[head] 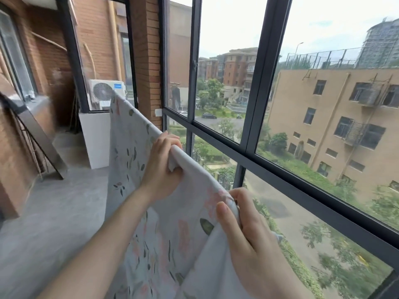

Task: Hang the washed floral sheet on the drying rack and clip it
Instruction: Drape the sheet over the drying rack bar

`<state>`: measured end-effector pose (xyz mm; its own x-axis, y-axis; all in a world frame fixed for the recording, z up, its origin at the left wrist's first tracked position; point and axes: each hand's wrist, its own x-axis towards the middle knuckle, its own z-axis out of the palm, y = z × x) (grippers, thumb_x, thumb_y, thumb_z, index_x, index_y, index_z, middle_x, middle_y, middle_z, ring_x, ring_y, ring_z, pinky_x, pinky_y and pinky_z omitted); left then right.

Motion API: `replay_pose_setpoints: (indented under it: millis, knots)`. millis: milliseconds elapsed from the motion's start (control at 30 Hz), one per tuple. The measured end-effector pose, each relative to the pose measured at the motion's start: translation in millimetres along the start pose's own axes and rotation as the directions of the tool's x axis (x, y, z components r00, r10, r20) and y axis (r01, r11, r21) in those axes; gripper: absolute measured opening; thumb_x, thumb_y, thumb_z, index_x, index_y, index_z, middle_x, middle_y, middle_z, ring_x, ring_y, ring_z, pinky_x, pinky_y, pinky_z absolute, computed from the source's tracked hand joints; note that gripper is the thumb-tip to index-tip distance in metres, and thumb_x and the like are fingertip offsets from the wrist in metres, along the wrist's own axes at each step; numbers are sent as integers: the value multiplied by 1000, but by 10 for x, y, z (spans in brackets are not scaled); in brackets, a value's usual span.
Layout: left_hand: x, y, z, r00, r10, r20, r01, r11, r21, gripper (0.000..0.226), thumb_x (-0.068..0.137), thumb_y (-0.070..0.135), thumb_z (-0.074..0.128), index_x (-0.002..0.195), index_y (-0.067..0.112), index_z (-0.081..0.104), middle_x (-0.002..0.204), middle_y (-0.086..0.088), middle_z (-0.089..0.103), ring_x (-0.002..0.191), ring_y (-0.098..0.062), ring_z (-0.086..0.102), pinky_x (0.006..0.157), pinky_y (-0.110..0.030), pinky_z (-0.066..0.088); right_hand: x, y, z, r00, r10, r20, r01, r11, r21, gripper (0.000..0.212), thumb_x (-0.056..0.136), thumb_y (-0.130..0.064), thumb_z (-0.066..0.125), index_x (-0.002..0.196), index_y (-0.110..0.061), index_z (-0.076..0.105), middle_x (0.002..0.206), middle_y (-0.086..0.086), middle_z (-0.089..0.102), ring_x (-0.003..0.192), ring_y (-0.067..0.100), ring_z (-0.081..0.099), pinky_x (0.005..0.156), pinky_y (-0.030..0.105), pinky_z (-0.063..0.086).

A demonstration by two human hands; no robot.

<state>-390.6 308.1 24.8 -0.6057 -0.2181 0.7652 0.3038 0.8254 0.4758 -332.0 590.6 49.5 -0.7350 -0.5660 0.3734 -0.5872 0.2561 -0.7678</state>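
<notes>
Sheet (pixel 138 160) draped along top edge, running from near AC unit (pixel 105 93) down toward camera, beside window (pixel 254 130); rack itself not visible. L hand (pixel 160 169) closed, fingers curled over fold at top edge. R hand (pixel 244 234) nearer, thumb + fingers pinching same edge. No clips seen.

No readable text anywhere. AC outdoor unit (pixel 105 93), far left beyond the window glass, has a small blue badge at its top right corner, too blurred to read. Floral sheet (pixel 138 152) carries leaf and flower print only, no label or lettering. Bldgs outside show no signs or nos.
</notes>
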Motion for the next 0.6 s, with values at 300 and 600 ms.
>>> replay_pose_setpoints:
  millis: [300,600]
  knots:
    - [-668,1101,-212,938,-343,39,345,936,-67,71,88,9,73,145,37,43,146,17,46,143,-1,38,118,-30,35,-23,242,-210,953,-200,226,209,978,-18,42,96,-60,30,135,-69,18,127,-53,38,107,-30,45,87,-2,34]
    - [-1436,2324,365,824,-557,-104,558,830,-30,52,88,61,65,132,34,56,128,16,66,118,-7,64,100,-39,50,-47,1182,-449,741,-464,485,484,870,93,31,107,-36,46,137,-46,47,134,-26,49,129,1,49,101,30,45]
